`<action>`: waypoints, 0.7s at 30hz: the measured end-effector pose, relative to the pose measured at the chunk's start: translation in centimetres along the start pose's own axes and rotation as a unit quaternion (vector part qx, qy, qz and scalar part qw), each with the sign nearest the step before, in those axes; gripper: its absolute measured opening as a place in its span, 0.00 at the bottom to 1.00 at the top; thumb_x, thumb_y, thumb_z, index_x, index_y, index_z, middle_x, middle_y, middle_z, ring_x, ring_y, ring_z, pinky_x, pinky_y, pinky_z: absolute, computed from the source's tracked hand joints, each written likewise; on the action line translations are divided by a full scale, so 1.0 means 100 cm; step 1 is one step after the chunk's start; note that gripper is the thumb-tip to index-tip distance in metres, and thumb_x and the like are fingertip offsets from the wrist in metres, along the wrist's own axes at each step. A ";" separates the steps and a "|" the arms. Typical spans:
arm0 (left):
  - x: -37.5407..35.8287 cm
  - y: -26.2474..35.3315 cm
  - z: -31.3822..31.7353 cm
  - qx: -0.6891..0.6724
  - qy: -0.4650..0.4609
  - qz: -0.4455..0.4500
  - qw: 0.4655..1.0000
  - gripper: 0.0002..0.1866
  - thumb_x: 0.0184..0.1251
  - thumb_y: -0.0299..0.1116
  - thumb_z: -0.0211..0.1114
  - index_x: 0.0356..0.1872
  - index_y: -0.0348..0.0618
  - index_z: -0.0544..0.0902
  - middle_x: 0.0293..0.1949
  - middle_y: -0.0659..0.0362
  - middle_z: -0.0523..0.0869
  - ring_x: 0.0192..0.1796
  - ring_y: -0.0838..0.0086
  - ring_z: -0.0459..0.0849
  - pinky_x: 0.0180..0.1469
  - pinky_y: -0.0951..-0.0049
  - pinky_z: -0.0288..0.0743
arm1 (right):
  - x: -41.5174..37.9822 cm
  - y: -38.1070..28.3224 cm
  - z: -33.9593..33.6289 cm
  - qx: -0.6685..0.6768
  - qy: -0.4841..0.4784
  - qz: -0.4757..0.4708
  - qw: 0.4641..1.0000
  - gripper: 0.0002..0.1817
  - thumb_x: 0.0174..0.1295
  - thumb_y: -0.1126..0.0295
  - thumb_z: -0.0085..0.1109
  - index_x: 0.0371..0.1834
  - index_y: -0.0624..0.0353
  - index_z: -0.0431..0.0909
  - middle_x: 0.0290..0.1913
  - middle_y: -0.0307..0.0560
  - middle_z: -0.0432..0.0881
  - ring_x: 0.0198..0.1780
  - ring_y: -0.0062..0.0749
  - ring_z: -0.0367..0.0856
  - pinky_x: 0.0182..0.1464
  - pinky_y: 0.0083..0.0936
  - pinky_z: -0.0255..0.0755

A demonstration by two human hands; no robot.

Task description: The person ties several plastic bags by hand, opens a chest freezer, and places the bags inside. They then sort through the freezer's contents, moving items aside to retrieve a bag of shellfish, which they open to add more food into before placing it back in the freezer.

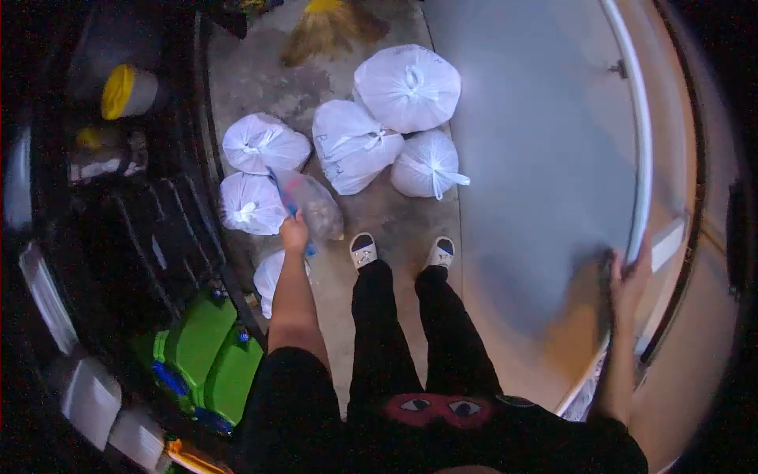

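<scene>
My left hand (294,233) is closed around the gathered top of a clear plastic bag (317,207). Pale lumpy contents show through the bag, but I cannot make out what they are. It hangs over the concrete floor, beside two tied white trash bags (253,204). On the far right, my right hand (629,278) has its fingers wrapped over the edge of a large grey door panel (545,158). A small dark latch (618,69) sticks out higher up along the door's white edge.
Several more tied white bags (410,87) stand on the floor ahead of my feet. A straw broom (332,35) lies at the top. Along the left are a dark rack (158,229), a yellow-lidded tub (126,91) and green bins with blue wheels (209,351).
</scene>
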State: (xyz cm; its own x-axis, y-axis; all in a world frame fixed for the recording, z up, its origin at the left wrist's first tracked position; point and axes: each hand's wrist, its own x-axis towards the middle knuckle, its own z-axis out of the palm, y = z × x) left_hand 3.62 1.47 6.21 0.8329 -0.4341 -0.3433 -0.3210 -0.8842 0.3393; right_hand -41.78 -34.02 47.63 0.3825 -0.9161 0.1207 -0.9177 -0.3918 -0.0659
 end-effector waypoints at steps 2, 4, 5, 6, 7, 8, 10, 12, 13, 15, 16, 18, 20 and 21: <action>0.014 -0.008 0.032 0.011 -0.016 0.008 1.000 0.25 0.69 0.47 0.50 0.28 0.32 0.81 0.32 0.37 0.82 0.38 0.42 0.81 0.43 0.49 0.72 | -0.003 -0.002 -0.003 0.009 -0.016 0.029 0.999 0.35 0.55 0.75 0.62 0.68 0.64 0.59 0.64 0.59 0.67 0.65 0.44 0.66 0.65 0.37 0.59; 0.023 -0.021 0.054 0.023 -0.023 0.006 0.999 0.25 0.69 0.48 0.50 0.32 0.33 0.83 0.31 0.39 0.82 0.36 0.41 0.81 0.43 0.48 0.73 | -0.007 -0.001 -0.002 0.016 0.000 -0.011 1.000 0.34 0.57 0.76 0.61 0.68 0.63 0.58 0.66 0.57 0.65 0.66 0.41 0.64 0.66 0.35 0.58; 0.025 -0.030 0.060 0.021 -0.035 0.008 0.999 0.24 0.69 0.48 0.50 0.33 0.33 0.83 0.31 0.39 0.83 0.37 0.42 0.81 0.43 0.49 0.73 | -0.009 0.004 0.000 0.021 0.014 -0.048 0.999 0.34 0.58 0.77 0.60 0.68 0.63 0.58 0.67 0.56 0.64 0.66 0.40 0.64 0.67 0.35 0.57; 0.029 -0.041 0.063 0.020 -0.046 0.011 0.999 0.24 0.69 0.48 0.49 0.34 0.33 0.82 0.32 0.39 0.83 0.37 0.42 0.81 0.43 0.49 0.73 | -0.012 0.030 -0.001 -0.055 0.017 -0.060 0.997 0.35 0.60 0.74 0.60 0.70 0.61 0.55 0.68 0.55 0.61 0.66 0.42 0.63 0.67 0.36 0.58; 0.030 -0.053 0.066 0.017 -0.053 0.014 0.998 0.24 0.69 0.47 0.49 0.35 0.33 0.82 0.33 0.39 0.83 0.37 0.42 0.81 0.43 0.49 0.73 | -0.014 0.017 -0.003 -0.032 0.007 0.015 0.999 0.36 0.60 0.72 0.60 0.70 0.61 0.53 0.67 0.55 0.61 0.66 0.44 0.62 0.66 0.37 0.59; 0.029 -0.065 0.066 0.028 -0.059 -0.023 0.998 0.23 0.69 0.47 0.50 0.36 0.34 0.82 0.33 0.39 0.83 0.38 0.43 0.81 0.44 0.49 0.73 | 0.001 0.011 -0.011 -0.062 -0.034 0.002 0.997 0.36 0.61 0.71 0.60 0.70 0.60 0.52 0.67 0.55 0.61 0.66 0.44 0.62 0.66 0.38 0.59; 0.028 -0.094 0.072 0.043 -0.052 -0.082 0.994 0.21 0.68 0.47 0.51 0.37 0.36 0.82 0.34 0.41 0.83 0.40 0.44 0.81 0.45 0.50 0.73 | 0.004 0.017 -0.019 -0.091 -0.075 -0.006 0.993 0.36 0.61 0.70 0.60 0.70 0.60 0.52 0.68 0.55 0.60 0.66 0.44 0.62 0.65 0.38 0.60; 0.038 -0.119 0.076 0.071 -0.057 -0.164 0.982 0.19 0.68 0.45 0.52 0.43 0.41 0.81 0.41 0.43 0.84 0.46 0.48 0.82 0.48 0.53 0.74 | 0.000 0.031 -0.015 -0.070 -0.079 0.021 0.994 0.36 0.61 0.69 0.61 0.70 0.60 0.53 0.68 0.55 0.60 0.66 0.45 0.62 0.65 0.38 0.60; 0.043 -0.128 0.077 0.069 -0.065 -0.196 0.976 0.18 0.68 0.45 0.51 0.44 0.41 0.80 0.43 0.44 0.83 0.47 0.49 0.81 0.49 0.53 0.74 | 0.000 0.036 -0.015 -0.057 -0.077 0.031 0.995 0.36 0.61 0.69 0.61 0.70 0.61 0.52 0.68 0.55 0.60 0.66 0.45 0.62 0.65 0.38 0.60; 0.047 -0.133 0.081 0.056 -0.083 -0.239 0.966 0.18 0.66 0.44 0.52 0.47 0.43 0.79 0.45 0.44 0.82 0.49 0.49 0.81 0.50 0.54 0.73 | 0.002 0.026 -0.018 -0.041 -0.078 0.040 0.995 0.37 0.61 0.68 0.61 0.70 0.63 0.52 0.68 0.56 0.59 0.66 0.46 0.62 0.65 0.39 0.60; 0.048 -0.133 0.080 0.046 -0.091 -0.249 0.963 0.19 0.65 0.44 0.53 0.50 0.43 0.77 0.46 0.44 0.82 0.50 0.49 0.80 0.51 0.54 0.73 | 0.003 0.017 -0.020 -0.068 -0.073 0.028 0.995 0.37 0.61 0.68 0.61 0.70 0.64 0.52 0.69 0.57 0.59 0.66 0.47 0.62 0.66 0.39 0.59; 0.057 -0.126 0.061 0.026 -0.098 -0.266 0.959 0.22 0.62 0.43 0.56 0.54 0.45 0.74 0.48 0.43 0.81 0.51 0.48 0.80 0.53 0.55 0.72 | 0.003 -0.004 -0.022 -0.150 -0.049 -0.006 0.987 0.38 0.60 0.68 0.62 0.69 0.66 0.52 0.69 0.57 0.58 0.66 0.48 0.62 0.66 0.39 0.58; 0.044 -0.097 0.035 0.084 -0.055 -0.264 0.959 0.24 0.59 0.43 0.57 0.57 0.46 0.73 0.49 0.44 0.80 0.51 0.47 0.79 0.53 0.55 0.72 | 0.003 -0.004 -0.020 -0.176 -0.020 -0.046 0.983 0.38 0.59 0.68 0.63 0.69 0.67 0.53 0.69 0.58 0.58 0.67 0.48 0.62 0.67 0.38 0.57; 0.032 -0.081 0.015 0.110 -0.032 -0.262 0.958 0.26 0.58 0.43 0.58 0.58 0.47 0.72 0.50 0.44 0.80 0.51 0.47 0.79 0.54 0.55 0.72 | 0.001 0.005 -0.014 -0.148 -0.009 -0.067 0.987 0.38 0.58 0.67 0.63 0.69 0.66 0.54 0.69 0.59 0.58 0.67 0.48 0.62 0.68 0.38 0.56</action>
State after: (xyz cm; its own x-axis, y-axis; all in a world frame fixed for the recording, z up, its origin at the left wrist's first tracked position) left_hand 8.22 6.93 1.00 0.8792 0.0758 -0.4704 0.0402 -0.9955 -0.0853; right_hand -42.37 -34.23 49.00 0.5013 -0.8604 0.0913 -0.8494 -0.4693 0.2414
